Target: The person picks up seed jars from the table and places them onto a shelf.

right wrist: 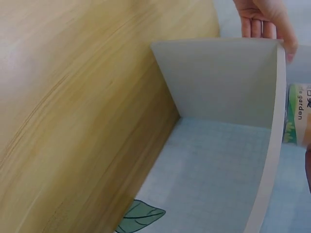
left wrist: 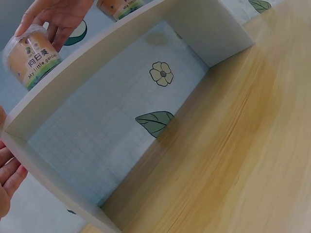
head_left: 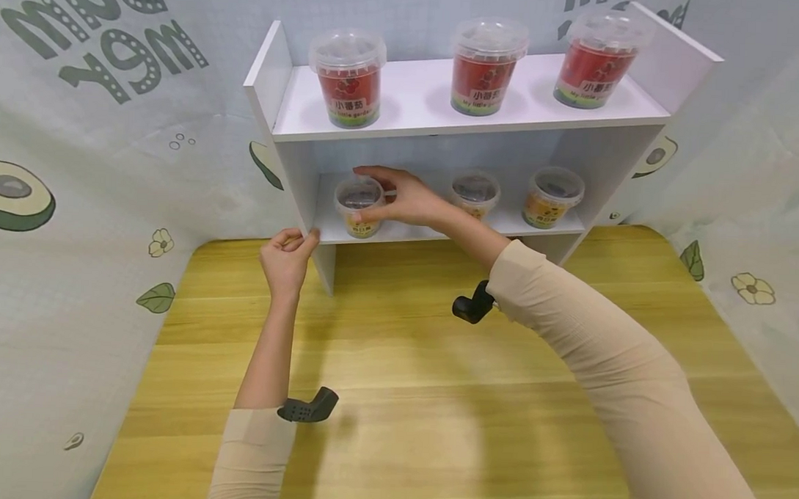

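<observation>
Thumb and fingers of my right hand [head_left: 408, 198] hold a small clear plastic cup [head_left: 363, 229] with a yellow-orange label, at the left end of the white shelf unit's [head_left: 400, 233] lower board. In the left wrist view, the cup [left wrist: 35, 59] appears just above the board, its label facing out. My left hand [head_left: 285, 264] grips the front edge of the unit's left side panel, level with the lower board. The right wrist view has that hand [right wrist: 265, 17] with its thumb over the edge and its fingers along the outer side.
Two more yellow-labelled cups, a middle one [head_left: 475, 190] partly behind my right hand and a right one [head_left: 549, 200], stand on the lower board. Three lidded red-labelled tubs [head_left: 348, 90] stand above. The unit rests on a wood-grain surface [head_left: 394, 396] before a patterned cloth [head_left: 111, 195].
</observation>
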{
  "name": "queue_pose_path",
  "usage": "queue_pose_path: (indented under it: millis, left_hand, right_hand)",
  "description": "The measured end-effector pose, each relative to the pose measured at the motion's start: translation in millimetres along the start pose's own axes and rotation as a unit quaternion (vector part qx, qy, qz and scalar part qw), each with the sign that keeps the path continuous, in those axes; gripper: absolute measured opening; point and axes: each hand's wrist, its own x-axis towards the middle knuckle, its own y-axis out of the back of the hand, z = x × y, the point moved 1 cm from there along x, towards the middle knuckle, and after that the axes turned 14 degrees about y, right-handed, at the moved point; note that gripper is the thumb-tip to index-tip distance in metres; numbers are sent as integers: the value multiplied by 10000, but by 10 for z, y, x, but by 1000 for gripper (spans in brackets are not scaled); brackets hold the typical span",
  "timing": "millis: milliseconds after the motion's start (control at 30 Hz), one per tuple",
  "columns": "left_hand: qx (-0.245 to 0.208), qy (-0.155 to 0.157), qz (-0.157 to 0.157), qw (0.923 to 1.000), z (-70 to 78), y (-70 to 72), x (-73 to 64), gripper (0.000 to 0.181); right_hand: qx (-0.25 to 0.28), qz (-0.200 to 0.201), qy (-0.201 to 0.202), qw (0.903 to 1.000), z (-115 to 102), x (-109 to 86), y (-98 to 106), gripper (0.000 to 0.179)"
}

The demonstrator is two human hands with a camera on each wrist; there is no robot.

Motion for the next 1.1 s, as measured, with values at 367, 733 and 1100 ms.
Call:
queue_pose_path:
  millis: [367,733,1100]
  left_hand:
    - [-311,60,29,9995,-43,-9,14,10]
    - [218,4,139,9997,10,43,-14,24]
    - [-1341,-1264,1014,9776,149,-26,-322,11]
  right_hand:
    - [260,1064,355,9934,25,-102,13,59]
    - [468,1829,908,9778,-26,-354,-67,41]
    - [415,2406,1111,9634,-69,-640,-145,22]
